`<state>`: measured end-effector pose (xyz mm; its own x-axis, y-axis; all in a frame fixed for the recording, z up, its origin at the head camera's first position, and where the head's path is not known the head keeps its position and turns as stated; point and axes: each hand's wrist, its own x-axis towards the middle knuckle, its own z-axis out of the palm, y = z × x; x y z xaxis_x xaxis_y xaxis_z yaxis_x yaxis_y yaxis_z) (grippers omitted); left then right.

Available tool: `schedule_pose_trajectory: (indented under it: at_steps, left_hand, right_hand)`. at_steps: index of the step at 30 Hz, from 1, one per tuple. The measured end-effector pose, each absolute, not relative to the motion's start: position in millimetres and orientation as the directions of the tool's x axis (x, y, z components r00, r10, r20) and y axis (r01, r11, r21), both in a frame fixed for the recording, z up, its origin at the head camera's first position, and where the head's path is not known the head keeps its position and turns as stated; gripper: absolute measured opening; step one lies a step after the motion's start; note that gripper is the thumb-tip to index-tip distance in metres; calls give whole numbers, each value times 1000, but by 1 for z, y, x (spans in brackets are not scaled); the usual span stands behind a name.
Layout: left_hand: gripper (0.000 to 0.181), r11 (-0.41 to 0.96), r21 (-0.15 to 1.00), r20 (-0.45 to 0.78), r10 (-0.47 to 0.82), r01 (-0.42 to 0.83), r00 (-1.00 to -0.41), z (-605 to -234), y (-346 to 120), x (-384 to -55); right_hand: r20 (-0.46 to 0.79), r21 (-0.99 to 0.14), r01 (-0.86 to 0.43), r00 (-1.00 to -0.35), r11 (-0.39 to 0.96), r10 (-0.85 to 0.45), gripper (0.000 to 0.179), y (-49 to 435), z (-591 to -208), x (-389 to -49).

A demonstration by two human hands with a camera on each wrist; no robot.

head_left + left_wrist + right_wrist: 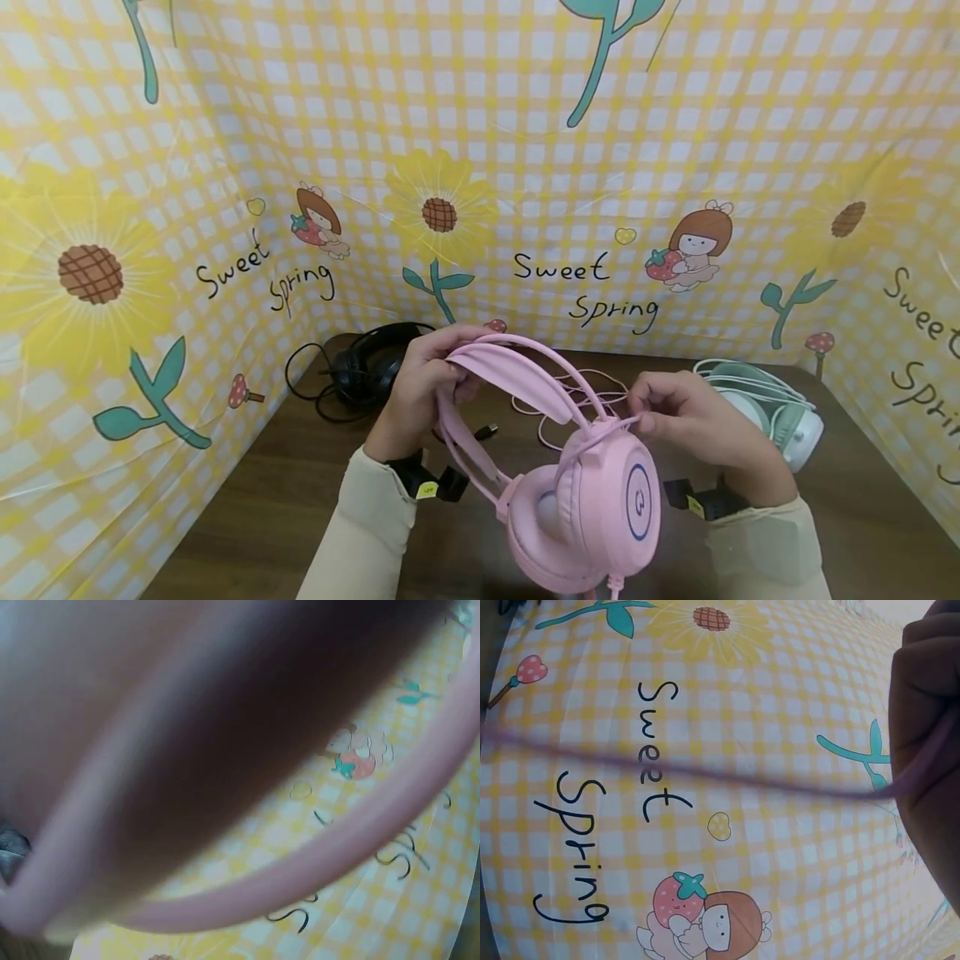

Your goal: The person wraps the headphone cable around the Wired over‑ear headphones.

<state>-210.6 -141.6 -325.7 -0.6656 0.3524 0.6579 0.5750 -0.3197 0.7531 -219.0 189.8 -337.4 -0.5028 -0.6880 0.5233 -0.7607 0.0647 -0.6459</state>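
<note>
Pink over-ear headphones (618, 500) are held up over the table, ear cups hanging low and a round logo on the outer cup. My left hand (423, 379) grips them by the headband (517, 379) at its upper left. Between thumb and fingers, my right hand (693, 421) pinches a pink cable (727, 778) just above the right ear cup. That cable crosses the right wrist view and runs into the curled right hand (934, 712). Blurred pink band parts fill much of the left wrist view, where the left fingers are hidden.
Black headphones (363, 371) with a coiled cable lie at the back left of the brown table (862, 517). White and green headphones (802, 433) lie at the back right, beside my right hand. Loops of pink cable (551, 446) and a black plug (487, 432) lie behind the pink headphones. Checked cloth (480, 108) walls surround the table.
</note>
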Motion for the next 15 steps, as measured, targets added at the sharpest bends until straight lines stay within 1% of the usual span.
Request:
schedule_pose_trajectory:
  at_steps: [3,5,10,15]
  left_hand:
    - [52,-358,745,666,351,563,-658,-325,-141,-211]
    - [52,-374,742,668,353,555,-655,-325,-140,-211]
    - [52,-411,726,686,365,552,-630,-328,-138,-213]
    - [53,-441,709,702,375,549,-605,-329,-134,-215]
  right_hand:
    - [537,-633,-771,-505,73,-675,9,188,-338,-220]
    - [541,-627,-774,-515,89,-664,13,187,-339,-219]
    - [543,-625,-764,-575,163,-613,20,184,-341,-219]
    - [578,-625,-752,-625,208,-525,19,180,-341,-219]
